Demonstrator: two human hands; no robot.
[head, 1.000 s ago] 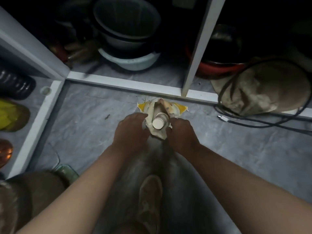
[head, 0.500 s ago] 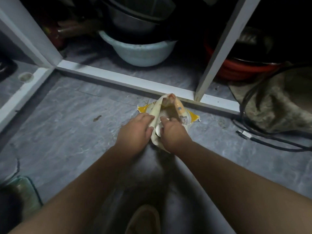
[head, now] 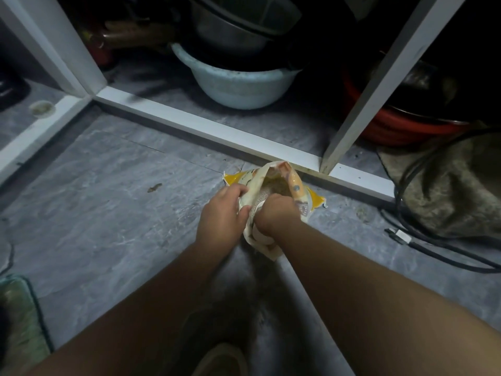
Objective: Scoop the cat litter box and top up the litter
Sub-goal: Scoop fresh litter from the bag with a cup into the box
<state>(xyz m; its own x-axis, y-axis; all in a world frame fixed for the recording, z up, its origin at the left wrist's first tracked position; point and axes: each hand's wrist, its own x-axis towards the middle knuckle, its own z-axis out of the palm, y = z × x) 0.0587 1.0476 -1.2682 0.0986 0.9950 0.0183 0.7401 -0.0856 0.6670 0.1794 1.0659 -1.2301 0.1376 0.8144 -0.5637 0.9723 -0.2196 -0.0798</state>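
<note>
A yellow and white litter bag [head: 298,189] stands on the grey floor beside the white cabinet rail. Its mouth gapes and brownish litter [head: 276,187] shows inside. My left hand [head: 222,215] pinches the bag's near left edge. My right hand [head: 273,215] is curled over a white cup [head: 258,206] in the bag's mouth; only a sliver of the cup shows. No litter box or scoop is in view.
A pale blue basin [head: 238,88] with metal bowls [head: 233,31] stacked in it sits behind the white rail [head: 217,131]. A red basin [head: 401,126], a brown cloth [head: 455,191] and a black cable [head: 433,248] lie right. A green mat [head: 19,321] is lower left.
My right hand has closed over the white cup, which stood bare in the bag's top a second ago. The bag's mouth has spread wider, showing litter. My view has moved nearer.
</note>
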